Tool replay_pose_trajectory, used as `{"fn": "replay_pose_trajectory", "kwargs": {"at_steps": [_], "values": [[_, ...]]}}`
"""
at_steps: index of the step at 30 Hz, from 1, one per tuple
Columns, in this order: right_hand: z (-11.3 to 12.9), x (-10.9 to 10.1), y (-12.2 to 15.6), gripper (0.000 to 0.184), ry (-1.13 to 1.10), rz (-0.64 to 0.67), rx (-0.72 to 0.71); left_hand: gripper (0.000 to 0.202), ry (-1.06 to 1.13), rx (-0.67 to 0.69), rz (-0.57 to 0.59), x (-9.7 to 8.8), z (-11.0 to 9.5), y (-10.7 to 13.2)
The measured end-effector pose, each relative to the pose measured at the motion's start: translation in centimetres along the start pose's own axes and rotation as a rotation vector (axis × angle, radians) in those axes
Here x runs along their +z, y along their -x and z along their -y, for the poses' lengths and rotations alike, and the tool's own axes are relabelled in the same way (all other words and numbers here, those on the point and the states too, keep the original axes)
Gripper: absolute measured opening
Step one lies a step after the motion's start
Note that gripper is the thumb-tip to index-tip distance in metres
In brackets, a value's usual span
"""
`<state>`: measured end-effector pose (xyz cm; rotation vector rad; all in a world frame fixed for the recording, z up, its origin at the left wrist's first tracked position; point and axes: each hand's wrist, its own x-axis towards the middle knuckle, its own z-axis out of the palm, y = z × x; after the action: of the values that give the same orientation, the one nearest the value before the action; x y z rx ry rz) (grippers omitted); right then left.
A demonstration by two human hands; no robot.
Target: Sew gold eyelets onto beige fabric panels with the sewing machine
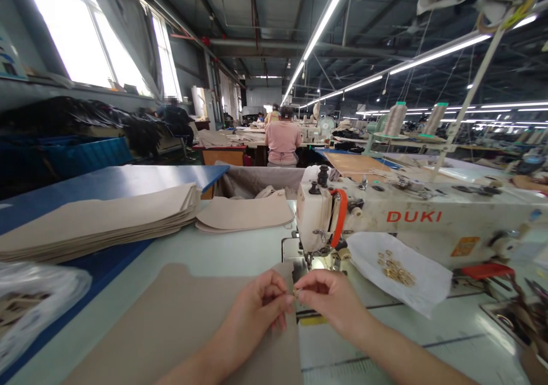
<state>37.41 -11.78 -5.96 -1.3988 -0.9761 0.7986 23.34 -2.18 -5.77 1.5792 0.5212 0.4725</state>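
Observation:
My left hand is closed in a pinch above a large beige fabric panel; what sits between its fingertips is too small to make out. Close against it, my right hand pinches a small brass-coloured metal piece, mostly hidden by the fingertips. Both hands are just in front of the needle area of a white sewing machine. Right of the needle, several similar brass-coloured metal pieces lie on a white sheet.
A thick stack of beige panels lies at the left, with a smaller pile behind the fabric. A clear plastic bag holds small pieces at the near left. Farther back, a person in pink sits facing away.

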Motion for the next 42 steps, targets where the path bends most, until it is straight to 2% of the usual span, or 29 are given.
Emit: {"fn": "replay_pose_trajectory", "kwargs": {"at_steps": [5, 10, 13, 20, 24, 29, 32, 35, 38, 42], "values": [[-0.5, 0.3, -0.8, 0.008, -0.073, -0.025, 0.034, 0.026, -0.012, -0.023, 0.023, 0.0, -0.1, -0.1], [-0.5, 0.3, -0.8, 0.031, -0.259, 0.117, 0.18, 0.032, -0.058, -0.045, 0.023, -0.2, 0.2, -0.6], [-0.5, 0.1, -0.7, 0.041, -0.333, 0.152, 0.229, 0.042, -0.04, -0.094, 0.041, -0.2, -0.1, -0.9], [-0.2, 0.3, -0.8, 0.048, -0.468, 0.033, 0.241, 0.049, 0.171, -0.178, 0.01, -0.7, -1.0, -1.1], [-0.4, 0.8, -0.6, 0.047, -0.436, 0.005, 0.222, 0.036, 0.177, -0.173, 0.081, -0.8, -0.5, -1.3], [-0.5, 0.9, -0.1, 0.041, -0.363, 0.084, 0.191, 0.021, 0.171, -0.169, 0.084, -0.4, -1.4, -0.7], [-0.3, 1.0, 0.5, 0.029, -0.27, 0.12, 0.093, 0.016, 0.091, -0.141, 0.115, -0.4, -1.5, -0.5], [-0.1, 1.0, 1.1, 0.019, -0.076, 0.1, -0.051, 0.01, -0.086, -0.039, 0.075, -0.7, -0.8, -0.4], [0.1, 1.0, 1.5, 0.019, 0.075, 0.088, -0.107, 0.003, -0.256, 0.049, 0.025, -1.1, 0.2, -0.3], [0.1, 0.8, 1.5, 0.004, 0.122, 0.089, -0.182, 0.001, -0.249, 0.073, 0.01, -1.3, 1.0, -0.3]]}}
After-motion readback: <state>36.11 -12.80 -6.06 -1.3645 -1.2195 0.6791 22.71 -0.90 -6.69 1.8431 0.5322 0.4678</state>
